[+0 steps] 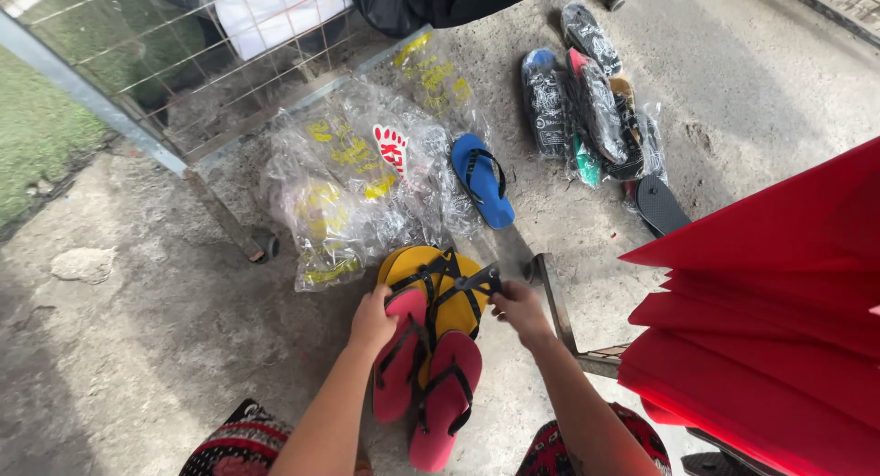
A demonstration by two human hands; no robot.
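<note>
Right hand point(518, 308) pinches the black strap point(477, 280) of a yellow sandal point(412, 263), fingers pressed together on it, the strap drawn up and to the right of the sole. Left hand point(374, 320) is closed over the heel end of a pink sandal point(401, 366), gripping it where it overlaps the yellow pair. The yellow sandal lies on the concrete floor point(165, 339) directly ahead of both hands, long axis running away from the person; the right hand is nearer the strap. A second pink sandal point(446, 398) lies alongside, toward the person. Beyond: clear plastic bags point(357, 192), a blue sandal point(482, 180), packaged dark sandals point(587, 100). Red fabric point(770, 320) at right.
</note>
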